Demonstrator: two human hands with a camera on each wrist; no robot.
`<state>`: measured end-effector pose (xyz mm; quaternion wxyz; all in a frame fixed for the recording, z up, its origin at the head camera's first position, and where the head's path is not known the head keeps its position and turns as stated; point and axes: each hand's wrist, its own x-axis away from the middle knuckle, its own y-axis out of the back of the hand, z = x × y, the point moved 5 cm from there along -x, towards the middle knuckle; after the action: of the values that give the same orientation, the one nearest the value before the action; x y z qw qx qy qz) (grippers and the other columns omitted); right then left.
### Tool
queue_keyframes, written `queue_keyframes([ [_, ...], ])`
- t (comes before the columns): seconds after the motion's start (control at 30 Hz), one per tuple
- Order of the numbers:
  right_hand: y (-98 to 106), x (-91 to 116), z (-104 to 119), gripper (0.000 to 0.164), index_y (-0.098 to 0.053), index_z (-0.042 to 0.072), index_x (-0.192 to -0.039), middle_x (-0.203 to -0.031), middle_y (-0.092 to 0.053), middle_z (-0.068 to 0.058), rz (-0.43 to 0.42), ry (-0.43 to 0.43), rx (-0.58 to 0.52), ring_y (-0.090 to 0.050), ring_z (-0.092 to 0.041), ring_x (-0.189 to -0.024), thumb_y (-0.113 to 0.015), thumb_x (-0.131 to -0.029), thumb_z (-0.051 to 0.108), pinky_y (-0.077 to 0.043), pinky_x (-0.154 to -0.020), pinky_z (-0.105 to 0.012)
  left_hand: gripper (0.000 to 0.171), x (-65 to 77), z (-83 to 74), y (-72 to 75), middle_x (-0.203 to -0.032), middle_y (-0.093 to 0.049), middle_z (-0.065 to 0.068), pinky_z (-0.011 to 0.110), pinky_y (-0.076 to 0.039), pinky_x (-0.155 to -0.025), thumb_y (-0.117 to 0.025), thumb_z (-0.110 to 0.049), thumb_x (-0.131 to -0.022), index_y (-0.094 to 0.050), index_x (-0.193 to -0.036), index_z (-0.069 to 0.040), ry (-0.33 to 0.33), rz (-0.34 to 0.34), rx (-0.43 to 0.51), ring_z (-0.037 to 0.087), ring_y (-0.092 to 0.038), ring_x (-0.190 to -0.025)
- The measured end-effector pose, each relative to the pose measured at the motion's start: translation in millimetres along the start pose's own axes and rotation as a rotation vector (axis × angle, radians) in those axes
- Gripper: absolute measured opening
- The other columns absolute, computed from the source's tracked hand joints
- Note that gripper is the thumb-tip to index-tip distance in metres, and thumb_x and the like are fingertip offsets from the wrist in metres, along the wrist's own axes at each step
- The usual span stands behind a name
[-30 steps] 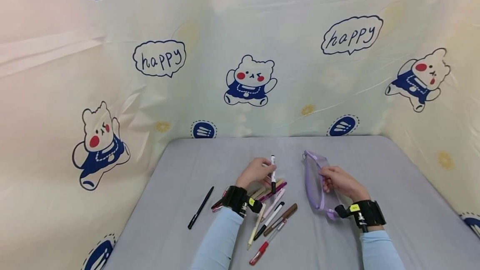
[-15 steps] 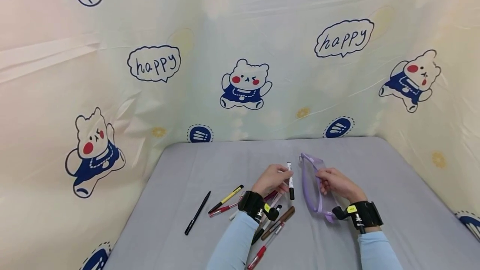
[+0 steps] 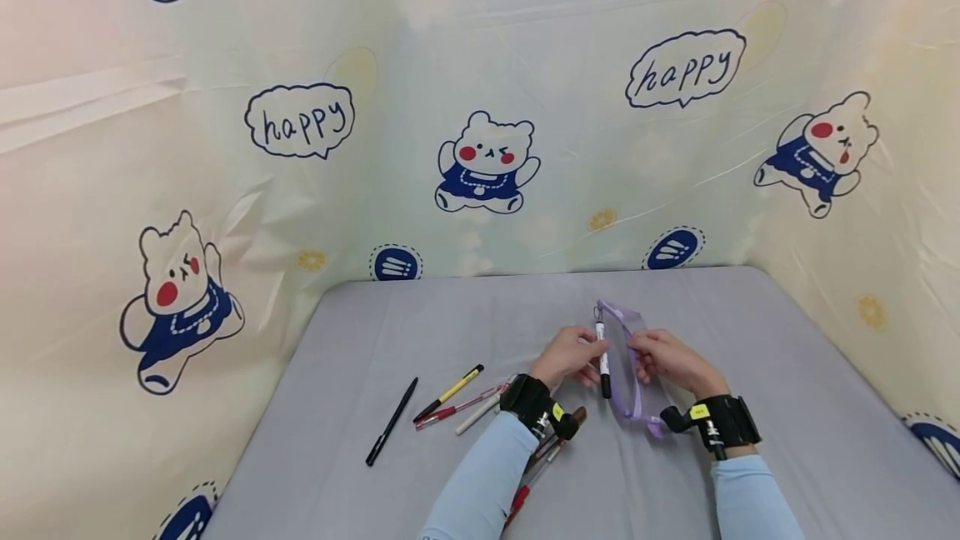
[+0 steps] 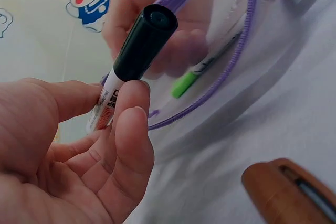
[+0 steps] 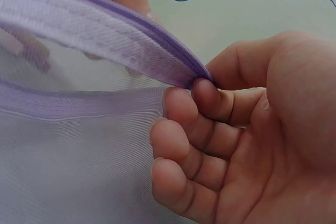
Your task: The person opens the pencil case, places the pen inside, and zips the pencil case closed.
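Between thumb and fingers, my left hand (image 3: 567,354) pinches a white marker (image 3: 603,357) with a black cap (image 4: 144,40). The marker is nearly upright in the head view, right at the opening of a purple mesh zip pouch (image 5: 105,40). My right hand (image 3: 675,361) pinches the pouch's zipped edge, and the mouth gapes toward the left hand. Through the mesh in the left wrist view shows a pen with a bright green end (image 4: 184,84). Below the left hand lies a brown pen (image 4: 278,187), partly hidden by the wrist in the head view.
On the grey table (image 3: 420,315) lie a black pen (image 3: 392,423), a yellow-and-black pen (image 3: 448,394) and a red-and-clear pen (image 3: 450,413). Another red pen (image 3: 519,497) sits by the left sleeve, which covers more pens. A printed curtain (image 3: 570,148) rises behind the table.
My left hand has carried the marker rightward from over the pile of pens to the pouch's opening. The right hand keeps its hold on the pouch with little movement.
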<state>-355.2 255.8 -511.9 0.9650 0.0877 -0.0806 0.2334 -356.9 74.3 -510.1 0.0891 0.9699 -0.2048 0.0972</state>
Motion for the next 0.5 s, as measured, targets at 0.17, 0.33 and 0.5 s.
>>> queue_keyframes([
  [0.17, 1, 0, 0, 0.027, -0.056, 0.003, -0.087, -0.069, -0.057, 0.001, -0.008, 0.002, 0.007, -0.057, -0.011, -0.06, -0.046, -0.103, 0.023, -0.052, -0.059, -0.026, 0.019, -1.2, -2.1, -8.6, -0.076, -0.065, 0.005, 0.025, -0.05, -0.043, -0.065, -0.026, -0.095, -0.058, -0.1, -0.009, 0.019, -0.014, -0.039, 0.015, -0.062, -0.05],
  [0.33, 3, -1, -1, 0.028, -0.057, 0.0, -0.092, -0.07, -0.057, 0.001, 0.0, 0.009, 0.015, -0.058, -0.012, -0.061, -0.046, -0.103, 0.023, -0.053, -0.059, -0.027, 0.023, -3.3, -2.0, -14.6, -0.076, -0.067, 0.006, 0.025, -0.049, -0.043, -0.064, -0.025, -0.095, -0.056, -0.109, -0.008, 0.043, -0.005, -0.074, 0.014, -0.06, -0.049],
  [0.5, 2, 0, -1, 0.026, -0.059, 0.002, -0.094, -0.072, -0.058, 0.001, 0.008, 0.012, 0.008, -0.058, -0.012, -0.062, -0.044, -0.104, 0.022, -0.053, -0.06, -0.026, 0.024, -6.2, -0.2, -18.8, -0.076, -0.07, 0.01, 0.025, -0.051, -0.044, -0.063, -0.023, -0.096, -0.056, -0.113, -0.008, 0.047, 0.022, -0.071, 0.014, -0.062, -0.051],
])
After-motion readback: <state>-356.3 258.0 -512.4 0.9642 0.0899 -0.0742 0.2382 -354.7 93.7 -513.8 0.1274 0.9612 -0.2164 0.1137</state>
